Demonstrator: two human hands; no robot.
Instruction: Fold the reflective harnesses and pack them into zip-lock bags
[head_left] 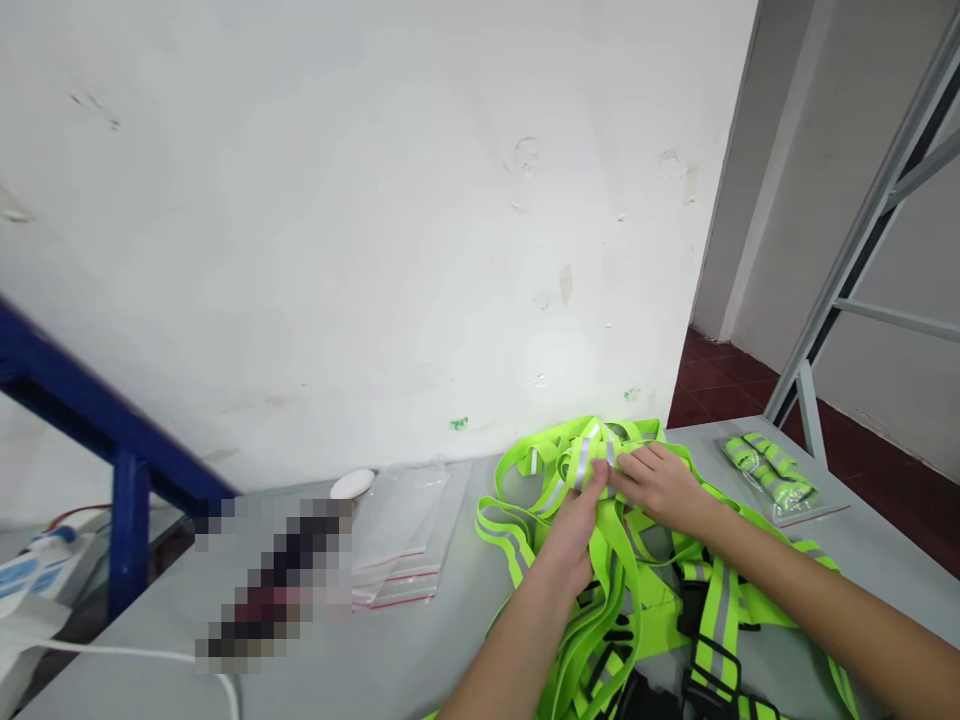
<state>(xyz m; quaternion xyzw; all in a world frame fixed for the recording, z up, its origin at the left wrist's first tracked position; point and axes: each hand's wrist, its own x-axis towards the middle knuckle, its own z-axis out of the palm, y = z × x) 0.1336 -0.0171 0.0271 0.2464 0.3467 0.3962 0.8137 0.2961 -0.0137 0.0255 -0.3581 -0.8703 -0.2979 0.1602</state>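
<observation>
So the neon-yellow straps with silver stripes (622,570) are heaped on the table right up by the wall, one folded section bunched up at the top. Left hand (577,520) has that section pinched between thumb and fingers, and the right hand (664,485) is gripping it from the other side. Fingertips are partly buried, and black buckles (716,665) run off the bottom edge.

Off to the right there's a bagged strap bundle (772,475); to the left, red-edged clear bags (401,535) beside a white oval thing (352,485). Pixelation hides something next to those. The white box (37,580) at far left has blue labels, too small to read, and it's cut off.

Table (405,660) is grey, wall (375,250) is scuffed white, floor (720,385) is dark red tile.
</observation>
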